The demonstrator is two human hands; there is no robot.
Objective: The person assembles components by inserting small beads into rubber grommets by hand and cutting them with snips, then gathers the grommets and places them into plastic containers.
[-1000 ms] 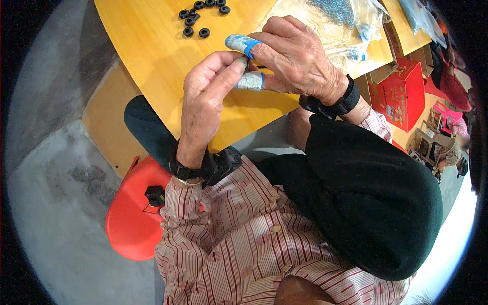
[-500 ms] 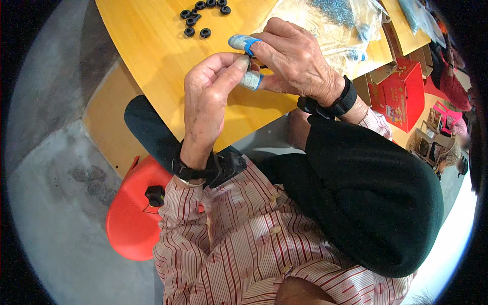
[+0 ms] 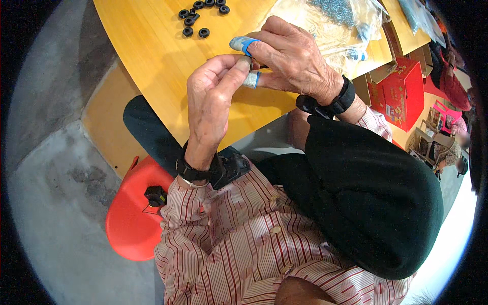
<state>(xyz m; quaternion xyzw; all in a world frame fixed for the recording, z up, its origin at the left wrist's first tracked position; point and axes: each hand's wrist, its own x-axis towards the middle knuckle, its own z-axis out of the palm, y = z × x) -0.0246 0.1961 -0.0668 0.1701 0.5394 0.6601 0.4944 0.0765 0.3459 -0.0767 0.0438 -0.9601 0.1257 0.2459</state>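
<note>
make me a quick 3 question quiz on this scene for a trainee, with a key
1. Which hand has wrapped fingers: the left hand or the right hand?
2. True or false: several black rings lie on the yellow table.
3. The person's shirt is: a) checked, b) plain, c) striped.

Key:
1. The right hand.
2. True.
3. c) striped.

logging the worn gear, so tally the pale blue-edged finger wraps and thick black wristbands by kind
Pale blue-edged finger wraps on the right hand: 2
Thick black wristbands: 2
Total: 4
</note>
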